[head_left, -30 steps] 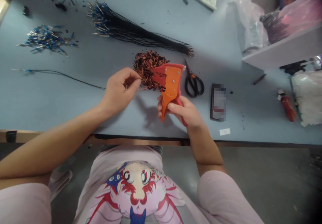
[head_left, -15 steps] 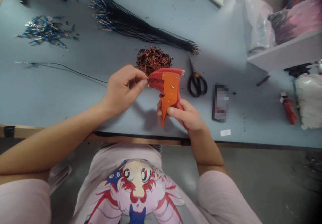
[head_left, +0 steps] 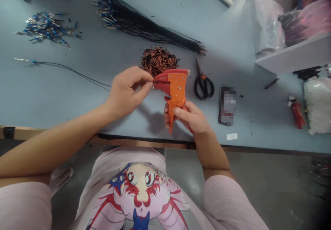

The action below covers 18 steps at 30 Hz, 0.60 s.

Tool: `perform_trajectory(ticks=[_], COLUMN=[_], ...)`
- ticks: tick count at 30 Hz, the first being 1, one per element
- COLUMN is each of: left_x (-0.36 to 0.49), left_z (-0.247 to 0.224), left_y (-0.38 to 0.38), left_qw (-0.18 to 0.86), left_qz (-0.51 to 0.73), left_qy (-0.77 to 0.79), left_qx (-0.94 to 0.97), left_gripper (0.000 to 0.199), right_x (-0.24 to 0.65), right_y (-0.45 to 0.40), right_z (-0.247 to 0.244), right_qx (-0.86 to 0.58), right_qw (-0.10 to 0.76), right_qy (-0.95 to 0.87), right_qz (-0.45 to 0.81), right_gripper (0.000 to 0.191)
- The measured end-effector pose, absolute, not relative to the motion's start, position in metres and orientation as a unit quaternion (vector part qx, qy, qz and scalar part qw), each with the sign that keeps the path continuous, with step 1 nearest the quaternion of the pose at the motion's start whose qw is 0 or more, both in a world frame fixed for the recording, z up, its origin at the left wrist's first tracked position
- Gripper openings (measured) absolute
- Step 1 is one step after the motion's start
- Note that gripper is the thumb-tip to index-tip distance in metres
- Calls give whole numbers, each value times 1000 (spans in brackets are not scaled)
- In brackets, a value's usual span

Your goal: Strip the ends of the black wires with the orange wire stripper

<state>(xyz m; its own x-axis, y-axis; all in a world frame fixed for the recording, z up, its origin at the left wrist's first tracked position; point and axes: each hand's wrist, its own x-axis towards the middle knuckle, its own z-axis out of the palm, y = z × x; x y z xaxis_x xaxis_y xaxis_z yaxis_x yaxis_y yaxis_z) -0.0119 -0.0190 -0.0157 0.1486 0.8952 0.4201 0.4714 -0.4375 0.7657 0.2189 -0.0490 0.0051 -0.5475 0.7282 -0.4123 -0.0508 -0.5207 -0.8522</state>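
Note:
My right hand (head_left: pixel 190 117) is wrapped round the handles of a red and orange wire stripper (head_left: pixel 178 87), held upright with its jaws facing left. Between thumb and fingertips, my left hand (head_left: pixel 129 90) pinches a thin black wire (head_left: pixel 77 74) close to those jaws. The wire trails left along the table to a blue and silver connector (head_left: pixel 25 60) on its far end. Whether its near tip is inside the jaws I cannot make out. Behind the stripper lies a heap of copper wire scraps (head_left: pixel 157 60).
A bundle of black wires (head_left: pixel 144 23) with blue ends lies at the back. Loose connectors (head_left: pixel 48 28) are piled at left. Black-handled scissors (head_left: pixel 204 85) and a blurred dark object (head_left: pixel 227 106) lie to the right. A red lighter (head_left: pixel 296 112) and a shelf (head_left: pixel 294 52) with plastic bags stand farther right.
The stripper's handles have moved slightly right and its jaw end looks a little different in shape. My left hand stays almost in place, still pinching the wire. The view has shifted slightly.

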Motion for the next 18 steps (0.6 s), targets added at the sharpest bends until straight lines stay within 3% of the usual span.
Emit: perform_trajectory(ticks=[18], left_x=[-9], left_z=[-17], left_y=[-20], left_qw=[233], left_qz=[439], left_qy=[502], left_qx=[708], left_gripper=[13], right_x=[215], right_y=[-51], right_z=[4], right_qx=[-415], right_qw=[246], right_qy=[-415], right_qz=[771], right_gripper=[40])
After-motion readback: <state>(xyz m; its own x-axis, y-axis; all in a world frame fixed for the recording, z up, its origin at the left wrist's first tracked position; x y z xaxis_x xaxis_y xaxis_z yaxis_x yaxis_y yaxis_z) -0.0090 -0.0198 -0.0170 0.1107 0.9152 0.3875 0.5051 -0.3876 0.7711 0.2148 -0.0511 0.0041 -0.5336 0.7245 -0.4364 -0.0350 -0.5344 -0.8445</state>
